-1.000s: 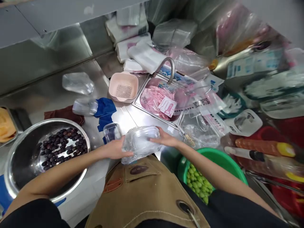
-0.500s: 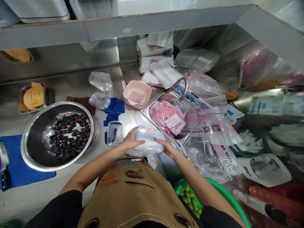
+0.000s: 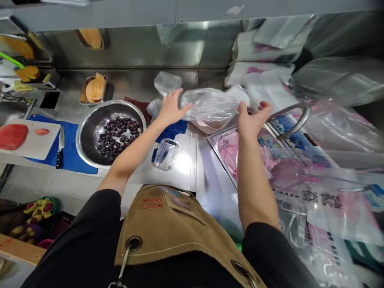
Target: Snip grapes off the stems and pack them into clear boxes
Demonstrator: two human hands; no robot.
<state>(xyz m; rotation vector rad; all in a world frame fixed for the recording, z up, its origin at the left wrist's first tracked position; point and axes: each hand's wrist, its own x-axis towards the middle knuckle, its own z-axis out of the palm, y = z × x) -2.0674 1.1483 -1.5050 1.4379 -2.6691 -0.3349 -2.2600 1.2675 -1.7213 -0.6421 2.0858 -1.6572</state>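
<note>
A clear plastic bag with clear containers (image 3: 210,103) lies over the pink basket (image 3: 207,127), between my hands. My left hand (image 3: 173,107) is at the bag's left end with its fingers spread. On the right, my right hand (image 3: 252,119) hovers near the bag's right end, thumb and fingers apart, holding nothing. Below my left hand, a clear square container (image 3: 167,154) stands on the steel counter. Another clear container (image 3: 167,83) lies behind my left hand, near the wall.
A steel bowl of dark fruit (image 3: 81,138) stands left, beside a knife (image 3: 61,146) and a cutting board (image 3: 45,146) with red fruit. At right are a curved faucet (image 3: 301,120), a sink with pink bags (image 3: 228,154) and piled plastic packaging.
Both hands have moved forward with the bagged containers, from near the apron to over the pink basket, and have let go. The view has shifted left.
</note>
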